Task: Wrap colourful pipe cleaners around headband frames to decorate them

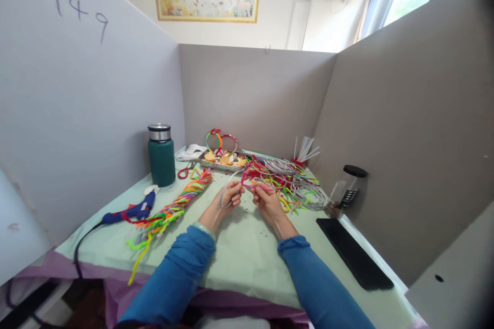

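My left hand [230, 195] is closed around a thin white headband [224, 198] that curves below its fingers. My right hand [266, 199] pinches a pink pipe cleaner [258, 186] that runs across to the headband between the two hands. Both hands hover just above the pale green table cover [239, 252], close together at the table's middle. Blue sleeves cover both forearms.
A bundle of coloured pipe cleaners [173, 211] lies to the left, beside a blue glue gun [131, 212] with its cord. A green flask [161, 155] stands at back left. A tray of pieces [224, 159], a heap of headbands [297, 185], a jar [349, 187] and a black slab [353, 253] lie right.
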`<state>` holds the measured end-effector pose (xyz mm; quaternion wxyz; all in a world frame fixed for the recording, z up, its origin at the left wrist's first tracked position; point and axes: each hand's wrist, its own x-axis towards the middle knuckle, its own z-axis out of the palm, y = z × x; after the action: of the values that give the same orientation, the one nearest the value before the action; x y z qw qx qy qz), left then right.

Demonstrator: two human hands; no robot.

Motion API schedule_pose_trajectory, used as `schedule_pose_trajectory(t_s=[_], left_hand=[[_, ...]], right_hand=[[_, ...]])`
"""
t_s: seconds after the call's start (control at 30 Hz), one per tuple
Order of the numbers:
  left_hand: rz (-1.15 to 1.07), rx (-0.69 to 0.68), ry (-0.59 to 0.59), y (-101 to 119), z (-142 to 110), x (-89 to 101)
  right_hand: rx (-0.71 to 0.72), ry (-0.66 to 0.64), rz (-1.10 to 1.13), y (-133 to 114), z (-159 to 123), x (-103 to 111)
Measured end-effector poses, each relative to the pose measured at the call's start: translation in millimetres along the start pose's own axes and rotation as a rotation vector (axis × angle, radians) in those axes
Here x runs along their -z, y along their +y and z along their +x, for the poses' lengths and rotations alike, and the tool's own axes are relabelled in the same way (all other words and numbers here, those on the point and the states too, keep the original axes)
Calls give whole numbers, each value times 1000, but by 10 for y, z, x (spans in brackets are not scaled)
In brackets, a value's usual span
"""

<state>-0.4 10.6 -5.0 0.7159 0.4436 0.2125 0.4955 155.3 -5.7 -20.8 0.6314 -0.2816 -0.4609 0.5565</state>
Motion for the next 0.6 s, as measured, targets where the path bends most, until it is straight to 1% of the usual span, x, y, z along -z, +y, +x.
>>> schedule_pose_trajectory(t_s=[0.13, 0.23, 0.37, 0.47, 0.6], left_hand=[[31, 38, -10, -12, -12, -13], [100, 60, -18, -15, -21, -16], [269, 121, -94, -12, -49, -34], [388, 210, -197, -14, -71, -38], [426, 301, -285, 2, -95, -50]], right_hand=[[-20, 64, -32, 2, 22, 16], [-25, 104, -46, 14, 44, 38], [-9, 157, -15, 33, 71, 75], [-15, 120, -51, 45, 74, 83], [-22, 60, -141, 45, 60, 72]])
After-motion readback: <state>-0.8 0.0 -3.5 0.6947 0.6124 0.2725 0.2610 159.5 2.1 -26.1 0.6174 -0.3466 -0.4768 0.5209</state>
